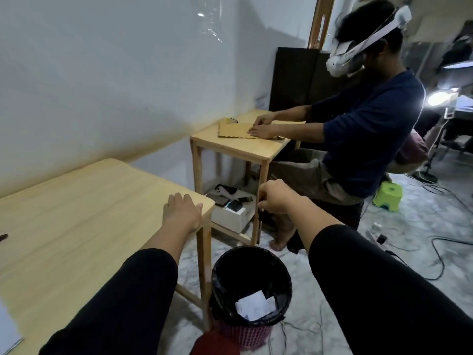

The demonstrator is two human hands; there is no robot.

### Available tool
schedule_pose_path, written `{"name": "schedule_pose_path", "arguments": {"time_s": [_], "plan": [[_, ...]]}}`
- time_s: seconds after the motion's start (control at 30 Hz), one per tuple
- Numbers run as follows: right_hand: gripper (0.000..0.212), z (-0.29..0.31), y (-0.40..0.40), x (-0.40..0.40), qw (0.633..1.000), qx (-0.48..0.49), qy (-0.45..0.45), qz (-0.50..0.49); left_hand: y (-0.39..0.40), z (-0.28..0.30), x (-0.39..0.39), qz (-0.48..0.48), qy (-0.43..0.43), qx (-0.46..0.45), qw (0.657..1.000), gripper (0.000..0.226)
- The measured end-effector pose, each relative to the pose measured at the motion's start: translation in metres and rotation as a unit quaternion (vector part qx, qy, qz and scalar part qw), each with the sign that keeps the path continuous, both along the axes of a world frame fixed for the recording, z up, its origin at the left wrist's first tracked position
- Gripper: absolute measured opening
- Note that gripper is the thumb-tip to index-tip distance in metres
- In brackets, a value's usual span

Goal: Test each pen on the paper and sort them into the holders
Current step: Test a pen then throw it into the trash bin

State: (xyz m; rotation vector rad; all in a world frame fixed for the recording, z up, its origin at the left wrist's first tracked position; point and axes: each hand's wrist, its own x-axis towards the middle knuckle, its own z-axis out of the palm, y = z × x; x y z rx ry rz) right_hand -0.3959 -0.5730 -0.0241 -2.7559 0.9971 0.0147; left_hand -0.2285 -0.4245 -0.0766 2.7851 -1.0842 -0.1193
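Observation:
My right hand (275, 197) pinches a dark pen (259, 221) that hangs upright, point down, in the air above a black-lined waste bin (252, 283). My left hand (183, 212) rests flat with straight fingers on the right corner of the wooden table (76, 226). Another dark pen tip (3, 237) shows at the table's left edge. A white sheet of paper (7, 331) lies at the bottom left corner. No pen holders are in view.
The bin holds crumpled white paper. A second person wearing a headset works at a smaller wooden table (243, 147) beyond. Boxes and gadgets (230, 201) sit under that table. Cables and a green stool (387, 196) lie on the marble floor to the right.

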Motion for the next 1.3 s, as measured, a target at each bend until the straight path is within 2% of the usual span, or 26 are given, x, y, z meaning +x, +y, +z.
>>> {"name": "schedule_pose_path", "arguments": {"time_s": [0.17,0.3,0.4,0.6,0.83,1.03,1.3], "plan": [[0.016,-0.041,-0.029,0.012,0.999,0.029,0.030,-0.005,-0.021,-0.014,0.009,0.029,-0.016,0.005,0.999,0.061],[0.042,-0.057,-0.036,0.026,0.997,0.036,0.075,-0.001,-0.025,-0.019,0.012,0.035,-0.017,0.012,0.999,0.063],[0.052,-0.061,-0.034,0.038,0.993,0.037,0.113,0.005,-0.025,-0.019,0.013,0.036,-0.019,0.019,0.999,0.063],[0.055,-0.060,-0.028,0.047,0.995,0.044,0.086,0.003,-0.023,-0.014,0.010,0.031,-0.004,0.037,0.999,0.062],[0.054,-0.040,-0.020,0.051,0.997,0.033,0.063,0.006,-0.021,0.015,0.011,0.035,-0.003,0.084,0.996,0.064],[0.052,-0.006,-0.004,0.066,1.000,-0.010,0.017,0.019,-0.007,0.058,0.016,0.057,-0.060,0.046,0.995,0.053],[0.052,0.051,0.046,0.105,0.995,-0.054,-0.013,0.079,0.054,0.109,0.038,0.094,-0.109,0.016,0.989,0.052]]}}
